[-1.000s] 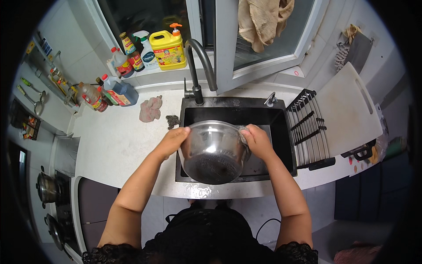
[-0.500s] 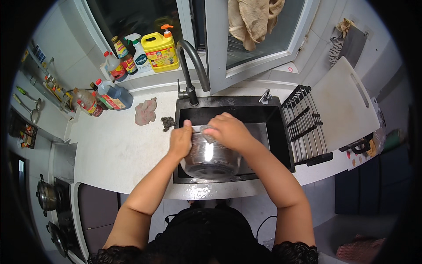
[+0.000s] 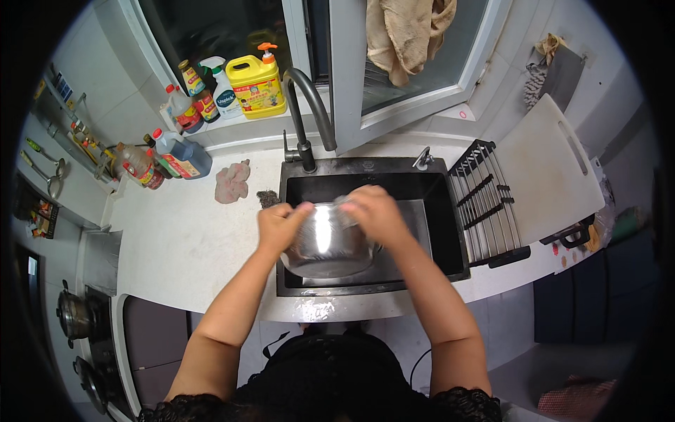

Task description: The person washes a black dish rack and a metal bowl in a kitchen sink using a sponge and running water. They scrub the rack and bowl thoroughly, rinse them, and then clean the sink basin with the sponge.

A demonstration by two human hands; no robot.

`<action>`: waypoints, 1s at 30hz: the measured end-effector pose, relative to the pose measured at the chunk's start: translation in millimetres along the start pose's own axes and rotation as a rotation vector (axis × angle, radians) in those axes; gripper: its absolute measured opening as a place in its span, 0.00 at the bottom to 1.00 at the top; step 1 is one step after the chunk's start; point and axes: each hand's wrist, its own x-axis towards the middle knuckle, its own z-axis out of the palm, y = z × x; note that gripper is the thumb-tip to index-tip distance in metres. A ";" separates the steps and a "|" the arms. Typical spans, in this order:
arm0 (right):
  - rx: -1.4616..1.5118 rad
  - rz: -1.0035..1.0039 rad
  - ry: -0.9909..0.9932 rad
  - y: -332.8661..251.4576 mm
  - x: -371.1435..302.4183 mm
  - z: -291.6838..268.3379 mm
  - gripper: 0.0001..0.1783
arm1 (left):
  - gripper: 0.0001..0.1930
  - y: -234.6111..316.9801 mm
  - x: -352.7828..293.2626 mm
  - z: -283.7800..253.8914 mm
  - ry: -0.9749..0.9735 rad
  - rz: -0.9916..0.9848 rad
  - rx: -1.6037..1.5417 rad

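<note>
A shiny stainless steel pot (image 3: 325, 243) is tilted over the sink, its rounded side and base facing me. My left hand (image 3: 280, 228) grips its upper left edge, with the thumb along the rim. My right hand (image 3: 376, 216) has its fingers curled at the pot's upper right edge. Something small and greyish shows under those fingertips, too blurred to name. The black sink (image 3: 439, 218) lies beneath the pot, and a dark grey faucet (image 3: 309, 105) arches behind it. The pot's inside is hidden from view.
A dark scouring pad (image 3: 267, 198) and a pinkish rag (image 3: 233, 181) lie on the white counter (image 3: 183, 246) left of the sink. To the right stand a dish rack (image 3: 486, 204) and a white cutting board (image 3: 552, 172). Bottles line the sill behind, including a yellow jug (image 3: 256, 88).
The pot has shifted slightly left and away from me, and its tilt has changed. My right hand has moved right along its edge, away from my left hand, which has moved slightly left.
</note>
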 end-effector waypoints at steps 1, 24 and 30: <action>-0.005 0.022 -0.010 -14.0 2.3 14.3 0.13 | 0.26 1.2 -3.9 7.9 -0.008 0.111 0.095; 0.269 0.509 0.331 6.2 -32.5 68.3 0.23 | 0.28 -24.9 -39.9 3.1 0.327 -0.269 -0.348; -0.376 0.212 0.159 -58.1 -37.0 93.2 0.24 | 0.26 -47.1 -42.8 7.2 0.269 -0.279 -0.174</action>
